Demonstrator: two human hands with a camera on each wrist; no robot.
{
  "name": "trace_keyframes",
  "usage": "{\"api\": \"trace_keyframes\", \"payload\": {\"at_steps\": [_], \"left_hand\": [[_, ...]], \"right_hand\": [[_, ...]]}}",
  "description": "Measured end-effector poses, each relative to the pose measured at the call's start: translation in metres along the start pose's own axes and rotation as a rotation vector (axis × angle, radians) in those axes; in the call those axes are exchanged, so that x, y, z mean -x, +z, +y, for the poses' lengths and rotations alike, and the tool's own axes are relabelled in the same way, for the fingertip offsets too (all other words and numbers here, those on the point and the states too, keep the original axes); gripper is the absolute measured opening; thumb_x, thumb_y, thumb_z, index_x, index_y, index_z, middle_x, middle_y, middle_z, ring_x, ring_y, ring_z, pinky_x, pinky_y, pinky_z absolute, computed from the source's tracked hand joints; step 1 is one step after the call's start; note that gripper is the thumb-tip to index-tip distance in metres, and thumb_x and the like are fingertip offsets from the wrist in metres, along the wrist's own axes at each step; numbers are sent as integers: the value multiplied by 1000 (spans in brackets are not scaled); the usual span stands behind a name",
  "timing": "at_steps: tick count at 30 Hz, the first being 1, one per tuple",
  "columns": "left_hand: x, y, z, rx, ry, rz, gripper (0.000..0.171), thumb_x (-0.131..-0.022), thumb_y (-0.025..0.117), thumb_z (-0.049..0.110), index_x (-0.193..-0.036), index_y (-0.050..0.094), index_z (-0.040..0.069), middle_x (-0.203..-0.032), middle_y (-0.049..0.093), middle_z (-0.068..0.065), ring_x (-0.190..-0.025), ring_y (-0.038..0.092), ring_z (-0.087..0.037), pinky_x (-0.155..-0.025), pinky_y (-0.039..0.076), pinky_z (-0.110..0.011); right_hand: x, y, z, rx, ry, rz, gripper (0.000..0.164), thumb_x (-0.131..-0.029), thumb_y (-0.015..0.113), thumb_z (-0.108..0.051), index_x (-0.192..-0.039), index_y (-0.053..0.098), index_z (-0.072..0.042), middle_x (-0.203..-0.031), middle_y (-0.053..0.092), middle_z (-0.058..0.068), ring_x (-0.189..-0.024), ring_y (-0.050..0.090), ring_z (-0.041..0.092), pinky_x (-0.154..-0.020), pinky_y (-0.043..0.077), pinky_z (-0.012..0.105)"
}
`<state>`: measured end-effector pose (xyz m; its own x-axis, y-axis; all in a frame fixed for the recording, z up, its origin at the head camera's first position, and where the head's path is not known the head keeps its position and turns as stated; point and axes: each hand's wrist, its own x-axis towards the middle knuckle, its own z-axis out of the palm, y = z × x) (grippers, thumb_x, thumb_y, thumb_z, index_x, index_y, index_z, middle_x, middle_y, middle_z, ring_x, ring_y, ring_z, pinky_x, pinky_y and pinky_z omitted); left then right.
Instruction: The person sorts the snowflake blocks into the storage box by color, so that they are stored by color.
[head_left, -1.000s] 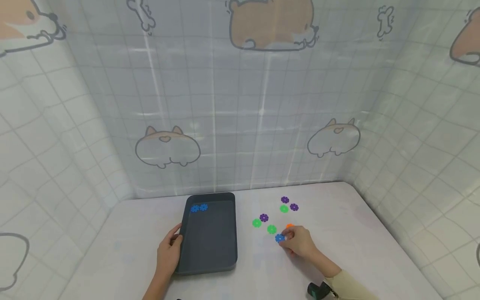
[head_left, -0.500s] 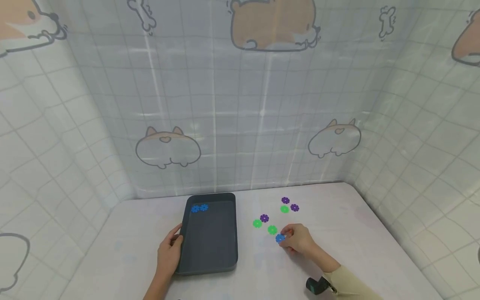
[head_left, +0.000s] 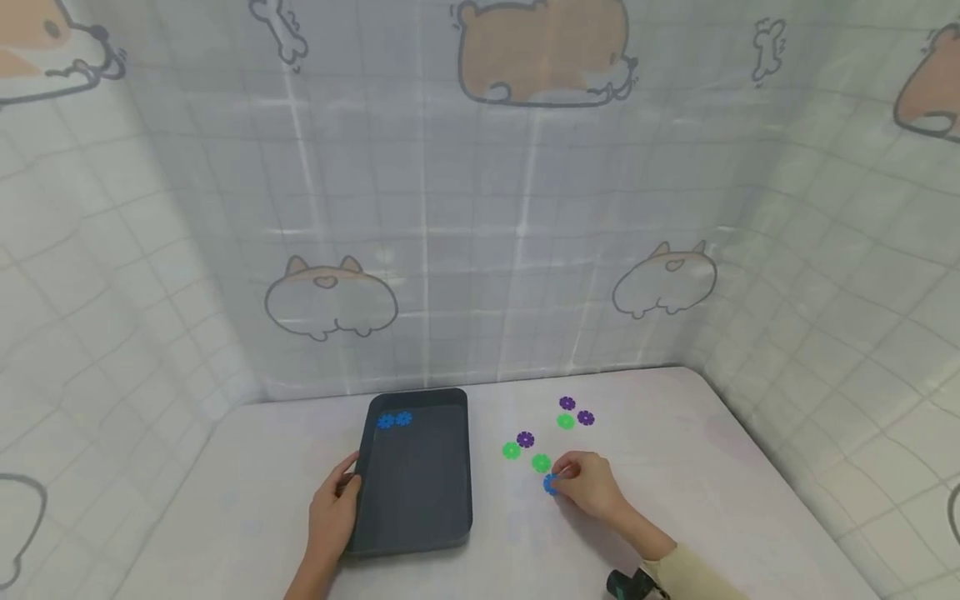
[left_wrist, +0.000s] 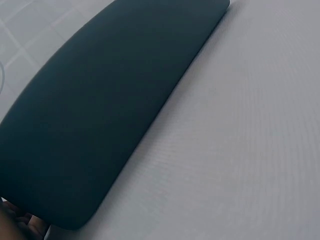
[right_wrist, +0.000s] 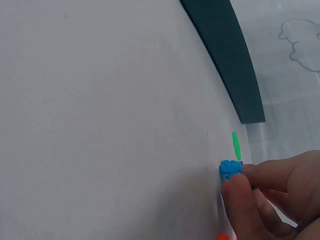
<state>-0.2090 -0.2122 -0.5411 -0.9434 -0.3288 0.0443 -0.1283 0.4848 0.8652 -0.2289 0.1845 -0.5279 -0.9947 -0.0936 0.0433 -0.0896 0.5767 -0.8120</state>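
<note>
My right hand (head_left: 592, 485) pinches a blue snowflake disc (head_left: 550, 484) between thumb and fingertips, low over the tabletop. In the right wrist view, the blue disc (right_wrist: 230, 167) shows edge-on at the fingertips, partly covered. Around it lie green snowflake discs (head_left: 541, 463) and purple ones (head_left: 525, 439). My left hand (head_left: 332, 510) grips the left side of a dark grey rectangular tray (head_left: 469, 475). Two blue discs (head_left: 395, 420) lie side by side in the tray's far left corner. The left wrist view is mostly the tray's outer wall (left_wrist: 95, 110).
The white tabletop (head_left: 675, 450) meets a tiled backdrop (head_left: 480, 250) with cartoon dogs at the back and both sides. At the bottom of the right wrist view, an orange-red piece (right_wrist: 223, 237) peeks in. A black strapped device (head_left: 632, 585) sits at my right wrist.
The pinched blue disc has moved slightly left and nearer, and my fingers cover more of it. An orange disc seen beside my right hand at first is hidden in the head view now.
</note>
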Motion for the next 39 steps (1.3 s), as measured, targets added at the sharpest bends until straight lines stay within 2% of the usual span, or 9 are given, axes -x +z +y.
{"api": "trace_keyframes", "payload": {"at_steps": [3,8,18,27,32,39], "left_hand": [[-1,0,0,5,6,1,40,-102,46,15,-141,51,12,-120,60,-20,-100,56,-29,-81,42,-41],[-1,1,-2,4,15,10,39,-102,46,14,-141,51,12,-118,61,-19,-99,56,-28,-80,42,-40],[1,0,-2,14,11,-4,40,-102,46,14,-141,50,12,-118,61,-20,-99,57,-28,-79,43,-39],[0,-2,-3,18,21,-8,40,-102,46,14,-142,50,12,-118,60,-19,-98,56,-27,-79,43,-39],[-1,-1,-4,15,22,-4,40,-102,46,14,-142,50,13,-119,60,-19,-98,56,-27,-79,43,-39],[-1,-1,-3,9,13,-3,40,-102,45,15,-142,49,13,-120,60,-19,-100,55,-28,-80,42,-41]], "right_hand": [[-1,2,-6,-71,16,-41,8,-82,76,-8,-87,70,-7,-67,62,0,-56,56,14,-50,47,28],[-4,8,-16,-174,51,-103,9,-83,75,-9,-90,70,-4,-65,63,3,-54,59,15,-51,49,29],[-8,24,-34,-246,67,-176,12,-86,73,-11,-93,70,-2,-70,63,5,-58,61,17,-58,54,32],[-16,36,-62,-257,58,-177,11,-86,74,-12,-94,70,-5,-73,63,5,-58,60,17,-58,54,31],[-21,42,-75,-289,34,-195,9,-86,74,-9,-93,71,-4,-73,63,7,-57,62,17,-58,54,31],[-26,53,-89,-348,45,-195,10,-86,74,-6,-94,72,-2,-74,61,8,-58,64,18,-59,55,32]]}}
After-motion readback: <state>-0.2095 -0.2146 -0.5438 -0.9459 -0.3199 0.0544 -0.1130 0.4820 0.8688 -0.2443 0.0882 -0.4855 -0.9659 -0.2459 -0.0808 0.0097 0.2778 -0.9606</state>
